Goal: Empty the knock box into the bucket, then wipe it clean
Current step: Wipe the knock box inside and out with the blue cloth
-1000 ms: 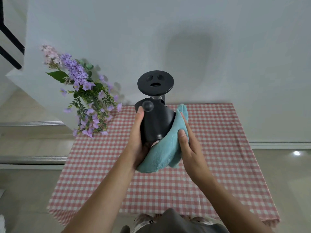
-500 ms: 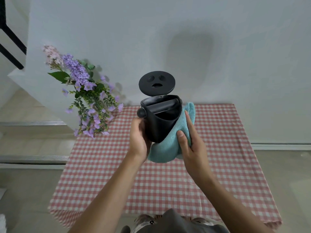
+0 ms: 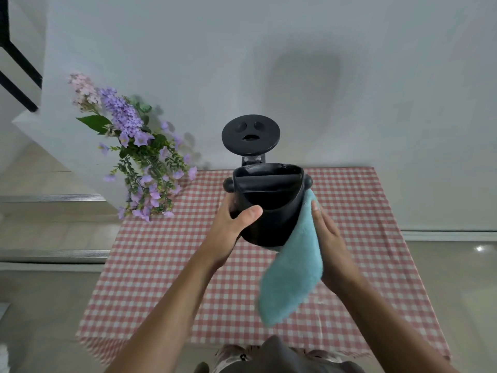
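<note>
The black knock box (image 3: 271,211) is held upright in the air above the table, its open top and crossbar facing me. My left hand (image 3: 234,222) grips its left wall, thumb on the front. My right hand (image 3: 328,238) presses a light blue cloth (image 3: 293,270) flat against the box's right side; the cloth hangs down below the box. The inside of the box looks dark and I cannot tell what is in it. No bucket is visible.
A table with a red and white checked cloth (image 3: 161,265) lies below my hands. A bunch of purple flowers (image 3: 134,157) stands at its far left corner. A black round stand with a face-like top (image 3: 250,135) rises behind the box, against the white wall.
The knock box has turned from tilted away to upright with its opening toward me. The cloth slid from under the box to its right side and now hangs lower.
</note>
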